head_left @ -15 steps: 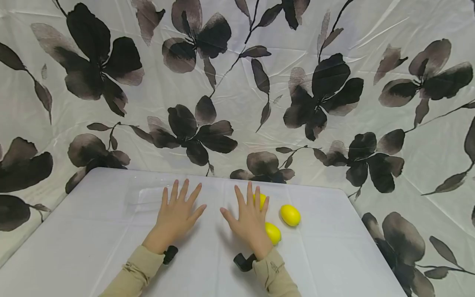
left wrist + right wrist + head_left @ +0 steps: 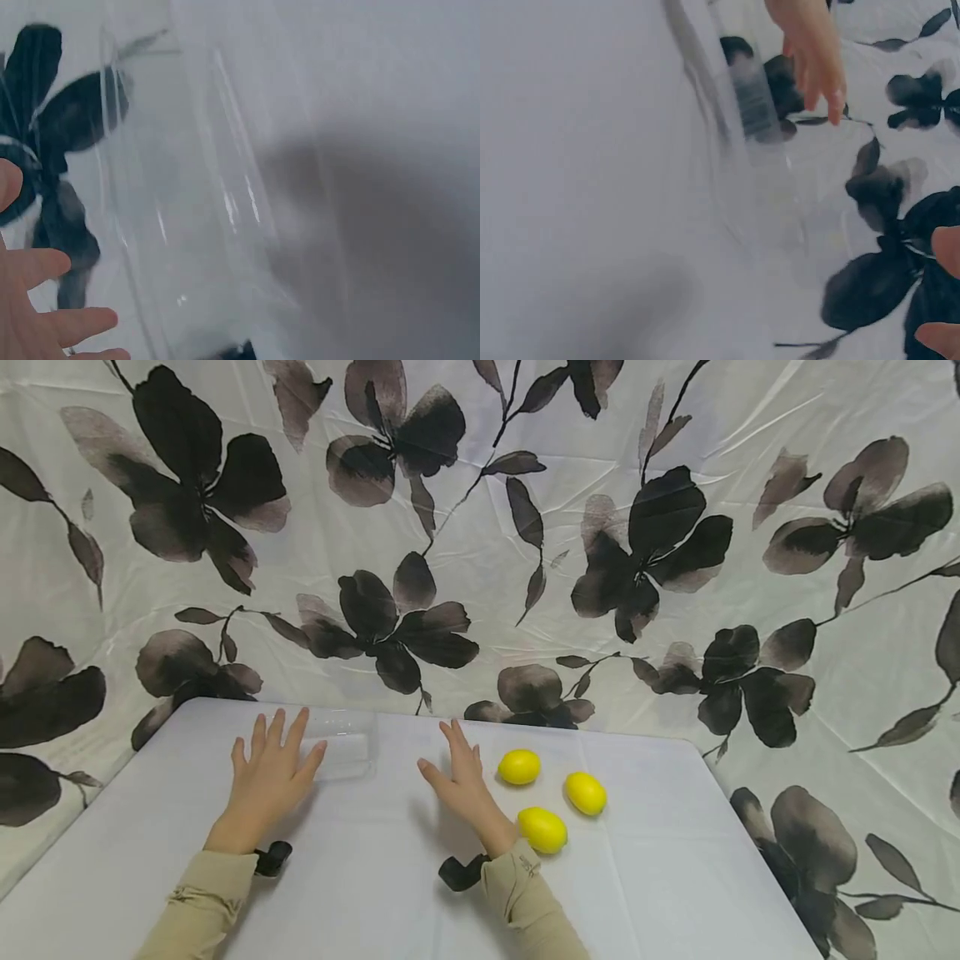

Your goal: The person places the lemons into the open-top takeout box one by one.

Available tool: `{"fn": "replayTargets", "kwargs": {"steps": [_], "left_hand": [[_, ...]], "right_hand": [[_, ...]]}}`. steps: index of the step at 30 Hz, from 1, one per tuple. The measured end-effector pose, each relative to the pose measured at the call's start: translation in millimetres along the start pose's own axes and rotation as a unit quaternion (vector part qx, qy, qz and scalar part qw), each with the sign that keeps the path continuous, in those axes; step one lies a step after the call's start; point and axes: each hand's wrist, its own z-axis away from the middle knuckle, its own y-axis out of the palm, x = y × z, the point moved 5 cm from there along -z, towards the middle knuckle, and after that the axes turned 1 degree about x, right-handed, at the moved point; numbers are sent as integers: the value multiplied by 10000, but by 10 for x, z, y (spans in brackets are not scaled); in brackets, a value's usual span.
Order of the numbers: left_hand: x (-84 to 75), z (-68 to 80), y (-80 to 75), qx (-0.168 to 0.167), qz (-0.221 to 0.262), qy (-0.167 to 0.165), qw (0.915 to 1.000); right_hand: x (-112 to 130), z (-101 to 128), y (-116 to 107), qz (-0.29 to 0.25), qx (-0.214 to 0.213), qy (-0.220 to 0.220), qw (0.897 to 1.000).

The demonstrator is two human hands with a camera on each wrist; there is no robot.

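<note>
- On the white cloth-covered table [image 2: 675, 877], three smooth yellow plastic lemons lie to the right of the right hand [image 2: 461, 785]: the far lemon [image 2: 519, 767] just beside its fingers, the right-most lemon [image 2: 586, 793] a little further out, and the near lemon [image 2: 542, 829] close to the wrist and touching none of the others.
- Behind the table hangs a white backdrop cloth printed with large dark flowers [image 2: 645, 543]; a black strap mount sits at each beige-sleeved wrist.
- Nothing lies between the two hands, only bare cloth.
- A clear, colourless plastic container [image 2: 341, 752] lies near the far edge of the table, left of centre; it is so transparent that only its glinting edges and ridges show, and its exact shape is hard to tell.
- The left hand [image 2: 270, 777] lies flat with fingers spread and straight, its fingertips at the container's left edge; whether they touch it cannot be told. The right hand is likewise flat and relaxed, grasping nothing.
- Compared with half a second ago, both hands have shifted left: the left hand has gone well to the left, and the right hand has uncovered the far lemon that its fingers partly hid; the lemons themselves have not moved.
</note>
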Motion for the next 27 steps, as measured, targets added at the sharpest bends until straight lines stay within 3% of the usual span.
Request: {"fn": "replayTargets", "kwargs": {"steps": [3, 7, 9, 12, 14, 16, 19, 20, 22, 27], "left_hand": [[184, -9, -40, -175, 187, -176, 9995], [393, -13, -77, -451, 837, -513, 9941], [478, -13, -81, -566, 1349, -776, 9862], [590, -14, -61, -614, 2154, -1249, 9666], [669, -4, -33, -535, 2711, -1626, 9472], [753, 15, 9, -451, 3327, -1932, 9219], [867, 68, 91, -357, 4070, -2169, 8866], [896, 87, 121, -336, 4280, -2168, 8767], [938, 108, 166, -393, 4882, -2032, 8479], [956, 116, 218, -515, 6230, -1468, 7666]], "right_hand": [[-96, -28, 166, -766, 127, 375, 9963], [-179, -62, 389, -1739, 259, 801, 9811], [-188, -79, 480, -2249, 329, 830, 9703], [-192, -106, 591, -2998, 449, 856, 9491], [-196, -121, 671, -3466, 499, 965, 9317], [-196, -133, 748, -3962, 525, 1108, 9099], [-191, -158, 850, -4541, 541, 1189, 8813], [-186, -165, 876, -4661, 570, 1192, 8748], [-183, -195, 922, -4866, 601, 1116, 8644], [-194, -230, 999, -5104, 735, 1056, 8502]]}}
